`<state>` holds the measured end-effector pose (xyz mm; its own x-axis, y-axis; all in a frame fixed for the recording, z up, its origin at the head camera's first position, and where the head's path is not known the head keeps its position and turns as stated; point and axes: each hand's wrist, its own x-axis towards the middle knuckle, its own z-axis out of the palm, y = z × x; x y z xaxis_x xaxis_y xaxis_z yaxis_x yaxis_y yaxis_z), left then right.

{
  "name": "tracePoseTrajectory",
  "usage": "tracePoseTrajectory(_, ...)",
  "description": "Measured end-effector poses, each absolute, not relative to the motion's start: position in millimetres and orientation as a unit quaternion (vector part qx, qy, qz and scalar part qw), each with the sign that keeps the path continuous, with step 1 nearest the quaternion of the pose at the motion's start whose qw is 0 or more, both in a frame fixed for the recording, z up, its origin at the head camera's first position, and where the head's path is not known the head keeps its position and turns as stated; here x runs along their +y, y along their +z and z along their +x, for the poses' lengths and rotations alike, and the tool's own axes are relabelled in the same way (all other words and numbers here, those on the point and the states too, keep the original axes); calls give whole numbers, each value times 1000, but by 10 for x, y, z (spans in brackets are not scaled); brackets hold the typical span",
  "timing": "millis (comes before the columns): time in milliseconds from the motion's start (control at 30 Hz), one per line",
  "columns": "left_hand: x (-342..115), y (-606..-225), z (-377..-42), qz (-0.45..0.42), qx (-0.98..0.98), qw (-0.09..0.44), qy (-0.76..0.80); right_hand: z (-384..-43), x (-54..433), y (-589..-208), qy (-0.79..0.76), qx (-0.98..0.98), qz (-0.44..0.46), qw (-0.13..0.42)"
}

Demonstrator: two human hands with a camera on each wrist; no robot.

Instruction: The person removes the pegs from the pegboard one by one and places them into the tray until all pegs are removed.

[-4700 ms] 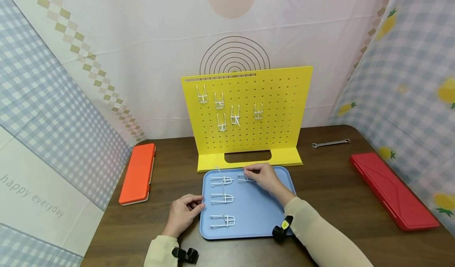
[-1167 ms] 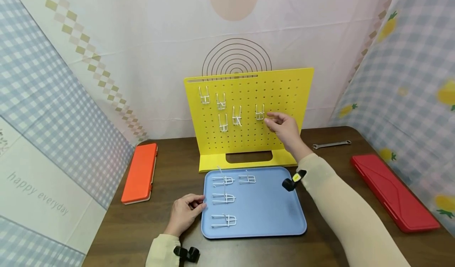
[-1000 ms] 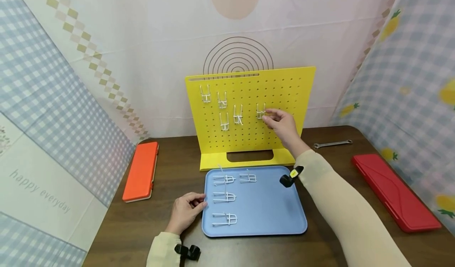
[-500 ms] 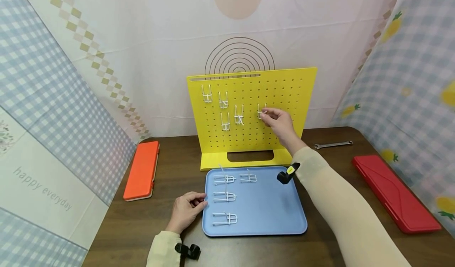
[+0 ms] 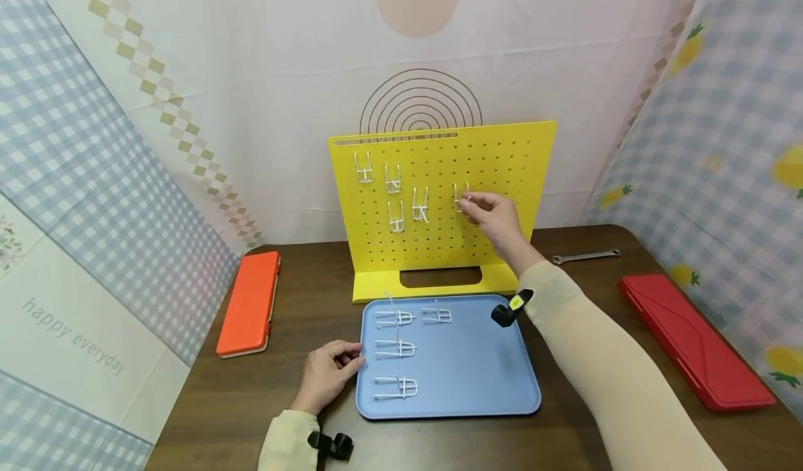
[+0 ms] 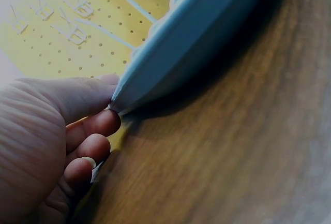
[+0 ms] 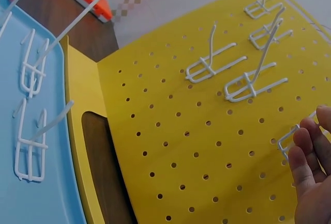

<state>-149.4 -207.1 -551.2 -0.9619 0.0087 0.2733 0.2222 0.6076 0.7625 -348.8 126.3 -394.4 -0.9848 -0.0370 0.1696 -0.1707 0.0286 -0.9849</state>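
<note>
Right hand (image 5: 498, 220) pinches a white hook (image 5: 456, 192) at the pegboard (image 5: 495, 168), just 3 o'clock of centre; left hand (image 5: 326, 373) grips the tray (image 5: 464, 373) at 9 o'clock. Risk: skewed force could jam the hook, tipping the pegboard.

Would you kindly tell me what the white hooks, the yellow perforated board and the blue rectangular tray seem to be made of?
White wire hooks: probably coated metal, as slim rods meet at crossings with an even finish. Yellow perforated board: painted metal or plastic, since its matt, uniform colour fits both. Blue rectangular tray: likely smooth plastic, given its seamless raised rim.
</note>
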Motion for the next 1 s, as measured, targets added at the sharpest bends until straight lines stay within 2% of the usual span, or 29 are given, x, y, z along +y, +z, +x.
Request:
tracePoseTrajectory(300, -2065, -5510, -1504, -62, -890, 119, -436, -3306, 1415, -3962, 690, -715, 96, 57)
tracePoseTrajectory(500, -2077, -5514, -1498, -59, -890, 111, -438, -3029, 1544, -4111, 667, -734, 112, 68)
tracePoseTrajectory(800, -2077, -5504, -1484, -57, -888, 112, -443, -2547, 1679, -4406, 606, -768, 166, 124)
tracePoseTrajectory(1000, -2057, -5490, -1481, -59, -885, 113, -447, -2326, 1683, -4553, 593, -779, 150, 138)
